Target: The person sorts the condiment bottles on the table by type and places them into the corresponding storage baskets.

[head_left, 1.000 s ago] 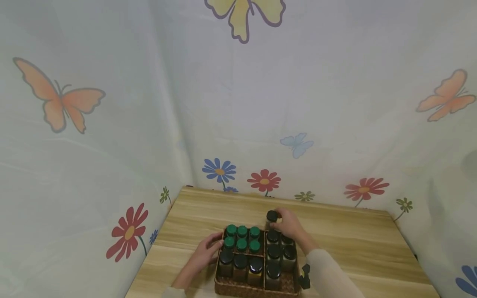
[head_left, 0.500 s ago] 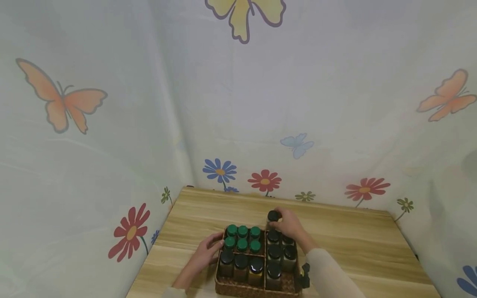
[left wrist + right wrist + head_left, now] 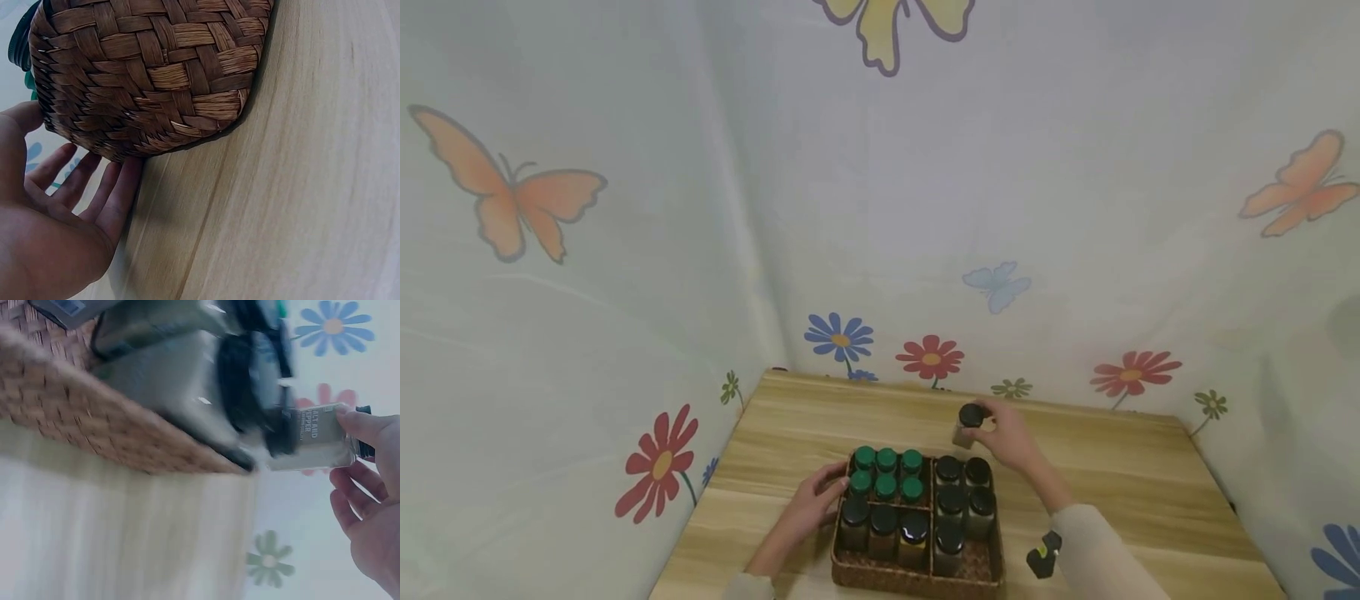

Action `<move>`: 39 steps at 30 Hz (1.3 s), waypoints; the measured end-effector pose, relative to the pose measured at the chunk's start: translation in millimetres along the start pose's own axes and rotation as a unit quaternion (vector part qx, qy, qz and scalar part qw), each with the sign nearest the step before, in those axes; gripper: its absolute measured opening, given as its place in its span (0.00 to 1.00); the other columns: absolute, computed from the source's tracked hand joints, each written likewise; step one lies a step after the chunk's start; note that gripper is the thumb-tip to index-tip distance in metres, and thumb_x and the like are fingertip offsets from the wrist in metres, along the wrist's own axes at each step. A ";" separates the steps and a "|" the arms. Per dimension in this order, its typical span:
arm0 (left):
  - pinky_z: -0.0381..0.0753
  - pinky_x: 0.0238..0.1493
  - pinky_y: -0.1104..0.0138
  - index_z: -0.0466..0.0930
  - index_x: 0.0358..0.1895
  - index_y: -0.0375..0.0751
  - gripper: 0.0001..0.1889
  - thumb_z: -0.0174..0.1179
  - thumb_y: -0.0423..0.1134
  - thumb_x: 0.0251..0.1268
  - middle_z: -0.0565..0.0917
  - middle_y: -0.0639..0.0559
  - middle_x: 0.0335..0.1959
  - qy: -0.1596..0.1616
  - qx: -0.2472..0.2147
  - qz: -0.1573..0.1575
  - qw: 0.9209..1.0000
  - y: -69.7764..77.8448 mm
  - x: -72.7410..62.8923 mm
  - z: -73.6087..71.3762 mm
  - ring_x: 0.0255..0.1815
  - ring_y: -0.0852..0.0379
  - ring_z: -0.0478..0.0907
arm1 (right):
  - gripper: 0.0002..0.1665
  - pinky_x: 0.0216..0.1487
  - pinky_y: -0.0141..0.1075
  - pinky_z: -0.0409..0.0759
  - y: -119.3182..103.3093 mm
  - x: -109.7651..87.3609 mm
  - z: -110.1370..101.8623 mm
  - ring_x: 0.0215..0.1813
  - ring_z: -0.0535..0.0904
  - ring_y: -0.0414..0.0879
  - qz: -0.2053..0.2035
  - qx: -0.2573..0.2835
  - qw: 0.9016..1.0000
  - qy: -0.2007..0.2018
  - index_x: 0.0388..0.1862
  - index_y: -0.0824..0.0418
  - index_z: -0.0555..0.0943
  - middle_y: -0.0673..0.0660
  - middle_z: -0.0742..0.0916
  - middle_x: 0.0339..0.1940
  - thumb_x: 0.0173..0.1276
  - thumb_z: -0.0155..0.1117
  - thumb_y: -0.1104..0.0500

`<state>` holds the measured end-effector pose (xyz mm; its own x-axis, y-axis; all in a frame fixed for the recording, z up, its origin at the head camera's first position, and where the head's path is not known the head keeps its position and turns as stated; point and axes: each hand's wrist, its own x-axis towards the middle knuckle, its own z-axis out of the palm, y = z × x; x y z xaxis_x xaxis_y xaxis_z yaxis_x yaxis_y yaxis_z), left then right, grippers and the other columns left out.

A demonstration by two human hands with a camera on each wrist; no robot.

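Note:
My right hand (image 3: pixel 1013 440) pinches a square clear spice jar (image 3: pixel 963 434) with a black lid, above the table beyond the basket's back right edge. In the right wrist view, thumb and fingers hold this jar (image 3: pixel 319 440) near its lid; its label partly reads "alt and pepper". My left hand (image 3: pixel 808 507) touches the left side of the brown woven basket (image 3: pixel 910 577); in the left wrist view its fairly straight fingers rest against the weave (image 3: pixel 156 69). Green-lidded jars (image 3: pixel 886 487) fill the back left compartment, with black-lidded jars (image 3: pixel 883 522) in front and on the right.
The right compartment shows bare woven bottom (image 3: pixel 979 560) at its front right corner. Under the basket is a wood-grain table (image 3: pixel 1090 467). A pale curtain (image 3: pixel 880 208) with butterflies and flowers hangs behind and at both sides.
My right hand has moved up and right with the spice jar, away from the basket's back edge; the jar now tilts slightly. My left hand stays at the basket's side.

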<state>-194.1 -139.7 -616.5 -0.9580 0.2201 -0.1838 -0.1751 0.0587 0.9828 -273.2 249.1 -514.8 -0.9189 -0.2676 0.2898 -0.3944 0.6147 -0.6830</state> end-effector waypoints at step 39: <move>0.87 0.59 0.47 0.68 0.79 0.38 0.33 0.59 0.53 0.82 0.67 0.32 0.78 -0.004 0.001 0.014 1.000 -1.5 -1.5 -1.2 0.74 0.33 0.71 | 0.23 0.45 0.40 0.89 -40.8 -141.0 -41.1 0.46 0.85 0.39 -0.101 0.068 0.990 -0.065 0.54 0.52 0.86 0.44 0.88 0.47 0.62 0.84 0.55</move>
<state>-192.7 -141.3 -617.7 -0.9608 0.2291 -0.1561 -0.1475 0.0545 0.9876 -127.7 292.3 -500.3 -0.8096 -0.4732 0.3475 -0.5578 0.4354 -0.7066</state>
